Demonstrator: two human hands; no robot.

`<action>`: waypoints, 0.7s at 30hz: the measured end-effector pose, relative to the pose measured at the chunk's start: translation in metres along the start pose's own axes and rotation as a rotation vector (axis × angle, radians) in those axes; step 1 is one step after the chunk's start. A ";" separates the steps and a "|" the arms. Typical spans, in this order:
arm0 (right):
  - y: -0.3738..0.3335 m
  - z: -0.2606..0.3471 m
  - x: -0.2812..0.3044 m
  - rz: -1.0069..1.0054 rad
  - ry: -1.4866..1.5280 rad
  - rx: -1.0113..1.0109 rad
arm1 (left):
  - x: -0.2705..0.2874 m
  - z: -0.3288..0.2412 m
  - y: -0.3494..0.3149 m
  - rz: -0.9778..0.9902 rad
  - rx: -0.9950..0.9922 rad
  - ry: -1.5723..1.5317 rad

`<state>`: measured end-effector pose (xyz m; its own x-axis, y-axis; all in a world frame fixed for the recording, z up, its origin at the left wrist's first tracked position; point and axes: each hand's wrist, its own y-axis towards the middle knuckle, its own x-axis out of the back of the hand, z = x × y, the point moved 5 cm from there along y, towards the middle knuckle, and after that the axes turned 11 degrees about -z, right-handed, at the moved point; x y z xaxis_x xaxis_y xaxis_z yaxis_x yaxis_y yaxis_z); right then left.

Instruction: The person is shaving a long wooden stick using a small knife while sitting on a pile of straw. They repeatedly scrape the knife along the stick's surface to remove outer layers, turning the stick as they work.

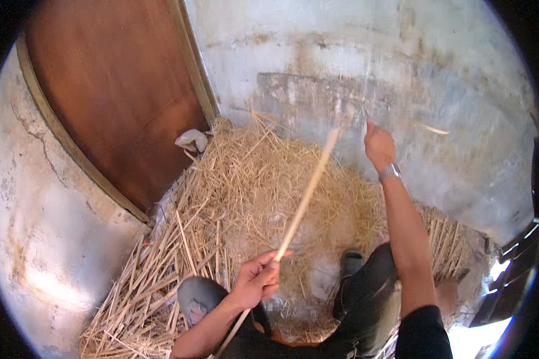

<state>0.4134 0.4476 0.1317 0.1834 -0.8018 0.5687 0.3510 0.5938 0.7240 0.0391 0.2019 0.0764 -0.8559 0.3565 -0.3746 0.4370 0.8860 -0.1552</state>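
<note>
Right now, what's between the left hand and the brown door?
Loose straw, with long stalks mixed in, lies between the left hand and the brown door, in the head view.

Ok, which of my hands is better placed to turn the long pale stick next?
Your left, probably: the left hand grips the long pale stick, while the right hand is off it, beside its far end, apparently holding a thin, blurred tool.

White glare [476, 340] floods the lower right, straight edges bow, and the stick [307, 196] seems motion-blurred.
</note>
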 end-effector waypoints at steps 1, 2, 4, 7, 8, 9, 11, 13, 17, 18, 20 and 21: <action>-0.010 0.011 0.008 0.024 0.022 -0.019 | 0.015 0.002 0.004 -0.137 0.010 -0.025; -0.023 0.017 0.016 0.057 0.027 -0.053 | 0.029 0.006 0.006 -0.265 0.043 -0.051; -0.025 0.042 0.035 0.097 0.140 -0.055 | 0.031 0.003 0.010 -0.214 0.042 -0.104; -0.046 0.069 0.035 0.209 0.324 -0.033 | 0.025 0.004 0.008 -0.217 -0.018 -0.104; -0.058 0.080 0.034 0.283 0.382 0.006 | 0.027 0.007 0.009 -0.225 -0.013 -0.097; -0.070 0.093 0.039 0.330 0.362 0.049 | 0.028 0.010 0.012 -0.236 -0.065 -0.017; -0.099 0.117 0.042 0.406 0.357 0.164 | 0.027 0.010 0.014 -0.255 -0.116 0.051; -0.125 0.138 0.046 0.474 0.356 0.282 | 0.022 0.008 0.017 -0.233 -0.073 -0.042; -0.182 0.180 0.064 0.612 0.344 0.454 | 0.024 0.012 0.016 -0.262 -0.034 -0.018; -0.199 0.187 0.068 0.643 0.329 0.531 | 0.024 0.011 0.015 -0.285 0.005 -0.090; -0.229 0.198 0.079 0.675 0.409 0.524 | 0.027 0.011 0.016 -0.308 0.037 -0.169; -0.237 0.202 0.083 0.712 0.490 0.508 | 0.032 0.014 0.015 -0.317 0.096 -0.236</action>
<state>0.1599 0.2535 0.0863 0.5962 -0.1195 0.7939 -0.4010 0.8124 0.4233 0.0224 0.2221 0.0490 -0.8704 -0.0180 -0.4920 0.1947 0.9053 -0.3775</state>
